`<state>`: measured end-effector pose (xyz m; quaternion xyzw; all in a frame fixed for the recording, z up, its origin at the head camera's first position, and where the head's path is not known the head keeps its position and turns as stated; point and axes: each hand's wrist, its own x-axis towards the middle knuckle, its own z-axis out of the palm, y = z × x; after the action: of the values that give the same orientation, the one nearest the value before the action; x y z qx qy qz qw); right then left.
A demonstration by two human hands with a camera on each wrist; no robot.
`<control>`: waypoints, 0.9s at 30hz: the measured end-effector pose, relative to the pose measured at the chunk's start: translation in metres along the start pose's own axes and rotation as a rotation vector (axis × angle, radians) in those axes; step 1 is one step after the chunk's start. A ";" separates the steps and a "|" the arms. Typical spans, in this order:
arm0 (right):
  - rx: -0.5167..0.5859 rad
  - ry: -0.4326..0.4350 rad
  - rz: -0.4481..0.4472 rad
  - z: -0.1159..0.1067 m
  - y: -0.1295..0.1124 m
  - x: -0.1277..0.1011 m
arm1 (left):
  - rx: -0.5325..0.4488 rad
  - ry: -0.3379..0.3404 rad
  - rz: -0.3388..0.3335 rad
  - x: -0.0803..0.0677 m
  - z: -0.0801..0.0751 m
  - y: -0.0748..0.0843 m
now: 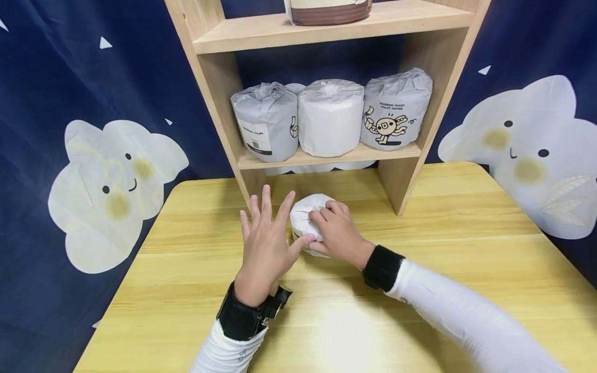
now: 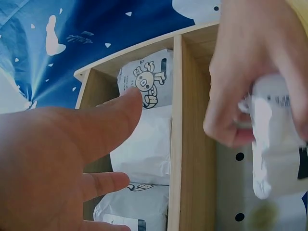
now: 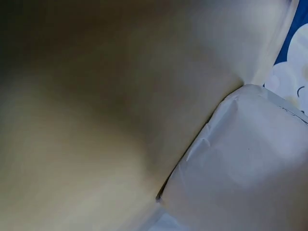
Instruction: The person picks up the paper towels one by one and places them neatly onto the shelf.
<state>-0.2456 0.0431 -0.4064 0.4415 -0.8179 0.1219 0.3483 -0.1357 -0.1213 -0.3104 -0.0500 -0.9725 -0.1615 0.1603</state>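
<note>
In the head view a paper-wrapped toilet roll (image 1: 302, 215) is at the table below the lowest shelf board. My right hand (image 1: 342, 233) grips it from above and the right, with curled fingers at its top. The left wrist view also has this right hand (image 2: 262, 53) holding the roll (image 2: 272, 139). My left hand (image 1: 267, 248) is spread, fingers pointing away, and its thumb tip lies against or very close to the roll's near side. In the right wrist view a pale wrapped surface (image 3: 240, 154) lies beside a blurred brownish area that I cannot identify.
A wooden shelf unit (image 1: 333, 33) stands at the table's back. Its middle board bears a grey wrapped roll (image 1: 266, 122), a white one (image 1: 331, 119) and a printed one (image 1: 396, 111). A brown-and-white package (image 1: 328, 11) sits above. The table (image 1: 186, 290) has wood grain.
</note>
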 end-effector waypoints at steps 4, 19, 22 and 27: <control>0.011 0.021 -0.003 -0.010 -0.003 -0.012 | 0.002 0.001 0.004 0.000 0.000 0.001; 0.010 0.060 -0.039 -0.035 -0.005 -0.041 | -0.007 0.014 0.009 0.000 -0.001 0.002; 0.015 0.074 -0.055 -0.033 -0.004 -0.041 | -0.012 0.005 0.003 -0.001 -0.002 0.002; 0.009 0.095 -0.069 -0.032 -0.004 -0.042 | -0.023 -0.001 -0.003 -0.002 -0.003 0.002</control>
<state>-0.2119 0.0837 -0.4123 0.4646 -0.7841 0.1345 0.3888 -0.1328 -0.1203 -0.3078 -0.0505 -0.9707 -0.1729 0.1588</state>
